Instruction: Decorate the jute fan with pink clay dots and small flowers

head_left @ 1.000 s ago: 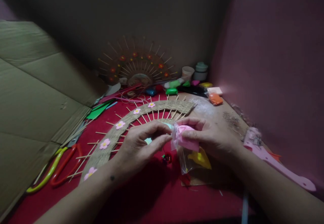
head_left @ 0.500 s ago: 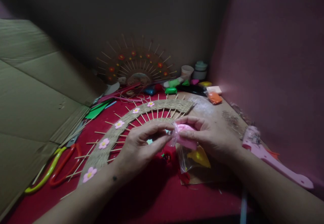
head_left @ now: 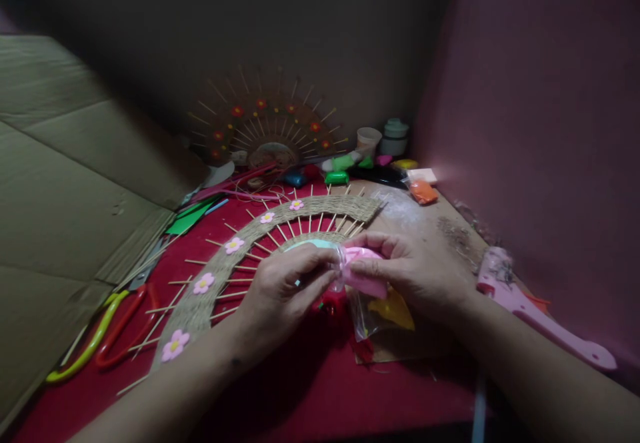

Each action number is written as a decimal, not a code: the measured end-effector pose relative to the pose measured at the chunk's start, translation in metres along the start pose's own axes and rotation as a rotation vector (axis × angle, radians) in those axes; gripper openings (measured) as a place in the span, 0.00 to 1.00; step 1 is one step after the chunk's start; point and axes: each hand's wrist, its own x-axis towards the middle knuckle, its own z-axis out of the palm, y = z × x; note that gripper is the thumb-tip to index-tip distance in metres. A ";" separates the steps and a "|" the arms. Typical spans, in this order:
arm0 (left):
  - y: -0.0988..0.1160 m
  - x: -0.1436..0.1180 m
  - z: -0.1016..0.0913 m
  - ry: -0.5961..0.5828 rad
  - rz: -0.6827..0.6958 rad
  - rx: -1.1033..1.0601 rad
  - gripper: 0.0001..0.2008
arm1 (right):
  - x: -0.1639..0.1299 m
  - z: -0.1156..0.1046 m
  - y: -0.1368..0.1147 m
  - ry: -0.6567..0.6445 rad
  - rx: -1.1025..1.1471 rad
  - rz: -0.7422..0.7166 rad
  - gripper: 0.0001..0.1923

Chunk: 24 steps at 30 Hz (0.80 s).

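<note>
A clear plastic packet of pink clay (head_left: 367,277) is between my hands. My right hand (head_left: 400,266) grips its pink, filled part between thumb and fingers. The clear plastic end of the packet is pinched by my left hand (head_left: 295,276). Behind them lies a half-round woven fan of twine and thin sticks (head_left: 220,263), with several pink flowers with yellow centres along its band. A packet of yellow clay (head_left: 393,309) lies under my right hand. My left forearm covers part of the fan.
Scissors with yellow and red handles (head_left: 125,329) lie at left by a cardboard sheet (head_left: 60,163). A pink glue gun (head_left: 540,316) rests at right. At the back stand a finished-looking fan (head_left: 270,123), a cup (head_left: 369,139) and a jar (head_left: 395,137), near several clay packets.
My left fingers have closed in on the packet's clear plastic end. More of the pale mint centre of the fan shows above my left hand. The view has shifted slightly.
</note>
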 end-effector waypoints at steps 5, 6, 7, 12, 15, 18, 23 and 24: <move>0.003 -0.002 -0.001 -0.015 0.020 0.016 0.06 | -0.001 0.001 -0.001 0.017 -0.017 0.030 0.14; 0.002 -0.002 -0.001 -0.014 0.028 0.016 0.07 | -0.001 0.002 -0.001 0.017 -0.023 0.030 0.13; 0.002 -0.002 -0.001 -0.014 0.038 0.016 0.07 | -0.002 0.002 -0.001 0.016 -0.035 0.025 0.13; 0.000 -0.002 0.001 -0.046 0.069 0.001 0.09 | -0.003 0.003 -0.005 0.014 -0.150 0.002 0.12; -0.002 -0.002 0.002 -0.057 0.070 -0.022 0.09 | -0.002 0.004 -0.007 0.017 -0.198 -0.028 0.11; -0.003 -0.001 0.002 -0.039 0.074 -0.039 0.08 | -0.001 0.004 -0.008 0.006 -0.230 -0.053 0.10; 0.001 -0.001 0.000 -0.014 0.171 0.083 0.08 | -0.001 0.003 -0.007 -0.008 -0.197 0.019 0.10; 0.002 -0.001 -0.001 -0.014 0.191 0.102 0.07 | -0.001 0.003 -0.008 -0.016 -0.184 0.037 0.10</move>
